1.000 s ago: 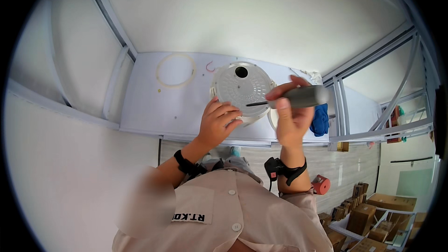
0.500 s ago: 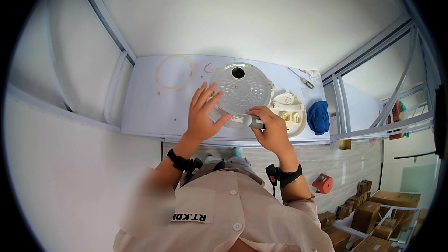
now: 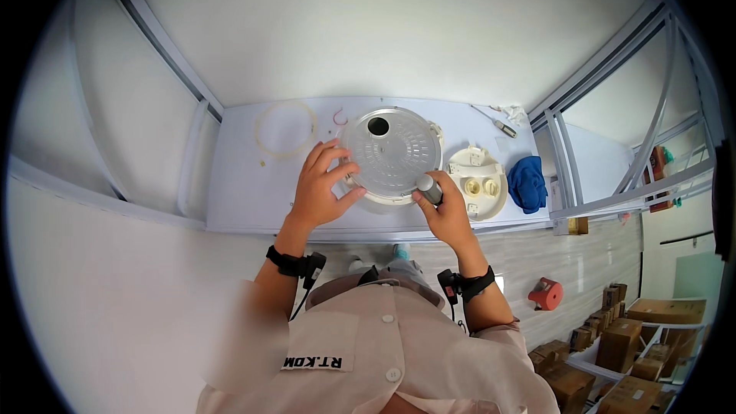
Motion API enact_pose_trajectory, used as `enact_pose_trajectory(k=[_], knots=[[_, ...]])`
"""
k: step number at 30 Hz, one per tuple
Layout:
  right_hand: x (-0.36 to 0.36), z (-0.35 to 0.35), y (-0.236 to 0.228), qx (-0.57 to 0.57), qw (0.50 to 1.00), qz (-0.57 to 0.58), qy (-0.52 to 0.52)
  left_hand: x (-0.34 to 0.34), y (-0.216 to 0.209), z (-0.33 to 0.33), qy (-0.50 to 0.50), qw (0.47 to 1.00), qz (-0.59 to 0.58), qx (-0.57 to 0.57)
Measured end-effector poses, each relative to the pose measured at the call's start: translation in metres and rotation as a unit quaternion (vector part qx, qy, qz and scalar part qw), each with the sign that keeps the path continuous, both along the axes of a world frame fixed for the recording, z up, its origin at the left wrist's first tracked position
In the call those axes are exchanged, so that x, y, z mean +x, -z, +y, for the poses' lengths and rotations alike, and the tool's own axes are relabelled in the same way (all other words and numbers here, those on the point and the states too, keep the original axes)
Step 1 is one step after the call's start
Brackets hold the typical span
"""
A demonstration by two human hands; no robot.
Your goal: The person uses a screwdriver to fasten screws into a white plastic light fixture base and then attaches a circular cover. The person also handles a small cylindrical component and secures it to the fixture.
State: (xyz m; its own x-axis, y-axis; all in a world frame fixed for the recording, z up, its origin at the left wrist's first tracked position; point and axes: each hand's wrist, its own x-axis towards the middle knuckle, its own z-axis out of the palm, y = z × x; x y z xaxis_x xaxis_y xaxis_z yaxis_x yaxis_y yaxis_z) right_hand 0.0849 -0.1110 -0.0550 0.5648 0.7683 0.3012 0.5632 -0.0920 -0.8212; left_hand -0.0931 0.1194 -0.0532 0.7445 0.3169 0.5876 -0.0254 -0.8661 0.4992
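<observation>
A round silver metal plate with a dark hole near its far left edge is set in a cream rim, like a rice cooker's lid; it lies on the table before me. My left hand curls its fingertips over the lid's left edge, with the thumb apart at the near side. At the near right edge, my right hand is closed around a thick grey cylindrical handle. The handle stands tilted, its light end upward; its lower end is hidden. Right of the lid is a cream plastic cover with two round fittings.
A pale ring and a small pink curved piece lie at the table's far left. At right are a screwdriver, crumpled white material and a blue cloth. A red stool stands on the floor near cardboard boxes.
My left hand has gone from spread fingers to fingers curled on the lid's edge. The grey handle has tipped from lying sideways to more upright in my right hand. The view has shifted slightly.
</observation>
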Motion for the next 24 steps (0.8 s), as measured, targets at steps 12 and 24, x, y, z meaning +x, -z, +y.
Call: enact_pose_trajectory(k=[12, 24], knots=[[-0.003, -0.006, -0.015, 0.060, 0.995, -0.057, 0.052, 0.027, 0.019, -0.062, -0.015, 0.995, -0.097, 0.030], [0.007, -0.022, -0.011, -0.015, 1.000, -0.006, 0.013, 0.052, 0.005, -0.111, -0.068, 0.995, -0.072, 0.001]])
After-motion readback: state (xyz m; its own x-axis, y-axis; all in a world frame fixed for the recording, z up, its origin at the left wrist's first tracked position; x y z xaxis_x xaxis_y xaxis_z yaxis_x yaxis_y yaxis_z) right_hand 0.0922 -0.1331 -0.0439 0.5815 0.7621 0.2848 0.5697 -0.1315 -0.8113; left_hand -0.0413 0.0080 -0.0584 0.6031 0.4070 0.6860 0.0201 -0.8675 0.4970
